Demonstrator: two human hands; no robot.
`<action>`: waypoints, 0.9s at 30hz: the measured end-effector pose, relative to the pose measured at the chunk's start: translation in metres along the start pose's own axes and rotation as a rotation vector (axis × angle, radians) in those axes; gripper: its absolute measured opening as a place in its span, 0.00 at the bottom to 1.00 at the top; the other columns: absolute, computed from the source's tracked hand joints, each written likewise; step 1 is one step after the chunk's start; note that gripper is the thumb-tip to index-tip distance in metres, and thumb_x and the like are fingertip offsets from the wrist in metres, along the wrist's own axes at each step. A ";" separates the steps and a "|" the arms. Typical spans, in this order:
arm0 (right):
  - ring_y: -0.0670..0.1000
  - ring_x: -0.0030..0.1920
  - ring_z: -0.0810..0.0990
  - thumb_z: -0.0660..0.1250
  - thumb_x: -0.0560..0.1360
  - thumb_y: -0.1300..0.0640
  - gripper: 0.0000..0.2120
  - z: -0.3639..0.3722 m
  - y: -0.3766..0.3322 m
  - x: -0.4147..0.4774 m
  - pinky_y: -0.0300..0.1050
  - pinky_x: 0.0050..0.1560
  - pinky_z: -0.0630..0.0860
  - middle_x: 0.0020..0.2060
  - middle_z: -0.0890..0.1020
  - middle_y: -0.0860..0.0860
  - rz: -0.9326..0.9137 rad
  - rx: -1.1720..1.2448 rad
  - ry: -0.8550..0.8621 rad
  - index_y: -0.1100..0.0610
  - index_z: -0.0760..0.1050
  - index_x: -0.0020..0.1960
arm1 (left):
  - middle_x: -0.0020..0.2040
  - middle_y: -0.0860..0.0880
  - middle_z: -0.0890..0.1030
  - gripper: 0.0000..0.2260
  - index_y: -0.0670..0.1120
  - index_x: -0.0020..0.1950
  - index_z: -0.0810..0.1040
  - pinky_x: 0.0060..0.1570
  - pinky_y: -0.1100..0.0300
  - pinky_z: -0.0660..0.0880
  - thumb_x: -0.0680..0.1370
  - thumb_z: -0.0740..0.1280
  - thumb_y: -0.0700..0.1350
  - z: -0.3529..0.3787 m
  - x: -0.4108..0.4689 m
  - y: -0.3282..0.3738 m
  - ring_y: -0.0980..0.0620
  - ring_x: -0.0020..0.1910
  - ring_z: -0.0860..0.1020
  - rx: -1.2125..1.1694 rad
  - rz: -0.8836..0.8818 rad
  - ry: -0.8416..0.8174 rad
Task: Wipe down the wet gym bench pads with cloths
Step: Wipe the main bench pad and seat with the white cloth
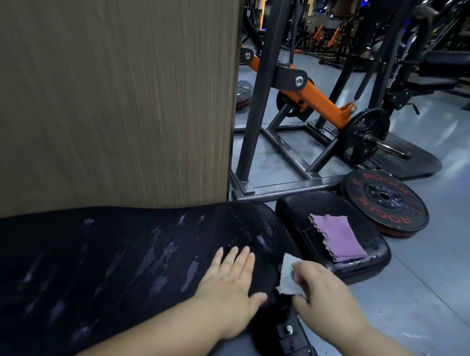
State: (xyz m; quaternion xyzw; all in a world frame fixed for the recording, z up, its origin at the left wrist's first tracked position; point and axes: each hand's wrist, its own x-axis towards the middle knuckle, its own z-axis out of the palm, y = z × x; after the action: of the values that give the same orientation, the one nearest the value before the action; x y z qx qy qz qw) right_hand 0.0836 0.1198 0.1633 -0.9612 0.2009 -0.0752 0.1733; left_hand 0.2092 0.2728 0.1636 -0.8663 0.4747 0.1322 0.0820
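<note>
the left hand [230,287] lies flat on the near end of the long bench pad [92,263], fingers straight and slightly apart, thumb out to the side. the black pad is streaked and beaded with water, thickest towards its rounded end. the right hand [322,292] has its fingers curled round a pale cloth [287,273], holding it against the edge of the long pad, at the gap before the seat pad [294,209]. a folded purple cloth [338,238] lies on top of the seat pad, which is also wet. just beyond the seat pad a black rogue weight plate [385,200] lies on the grey floor [449,243]. a wood-grain panel [100,99] stands right behind the bench, with an orange-armed machine [315,98] to its right.
</note>
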 end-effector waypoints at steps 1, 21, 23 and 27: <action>0.48 0.48 0.72 0.65 0.70 0.55 0.08 0.002 0.000 -0.004 0.40 0.45 0.67 0.46 0.74 0.42 0.021 0.068 0.025 0.50 0.67 0.46 | 0.78 0.47 0.34 0.32 0.44 0.78 0.34 0.74 0.46 0.32 0.82 0.42 0.61 0.002 0.001 0.000 0.48 0.76 0.32 0.013 0.008 0.009; 0.48 0.77 0.51 0.47 0.84 0.55 0.24 0.018 0.000 0.030 0.36 0.72 0.51 0.78 0.51 0.51 0.125 -0.012 -0.062 0.59 0.49 0.78 | 0.79 0.47 0.38 0.33 0.43 0.79 0.38 0.75 0.48 0.34 0.82 0.42 0.62 0.011 0.003 0.000 0.49 0.78 0.36 0.099 0.020 0.133; 0.48 0.77 0.52 0.48 0.84 0.55 0.24 0.020 0.003 0.040 0.37 0.72 0.52 0.78 0.52 0.51 0.104 -0.006 -0.046 0.59 0.50 0.78 | 0.79 0.46 0.38 0.33 0.43 0.79 0.38 0.75 0.48 0.33 0.82 0.41 0.62 0.012 0.004 0.000 0.48 0.78 0.37 0.107 0.017 0.144; 0.47 0.77 0.51 0.48 0.84 0.57 0.24 0.021 0.008 0.059 0.36 0.73 0.51 0.78 0.51 0.52 0.060 -0.012 -0.096 0.60 0.50 0.78 | 0.79 0.46 0.38 0.33 0.43 0.79 0.38 0.74 0.48 0.32 0.81 0.41 0.62 0.013 0.004 0.000 0.48 0.78 0.37 0.109 0.021 0.165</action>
State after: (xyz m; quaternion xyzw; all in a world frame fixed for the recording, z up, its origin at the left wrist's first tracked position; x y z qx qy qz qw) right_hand 0.1387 0.0948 0.1457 -0.9583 0.2213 -0.0224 0.1794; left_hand 0.2095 0.2731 0.1502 -0.8635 0.4953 0.0354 0.0883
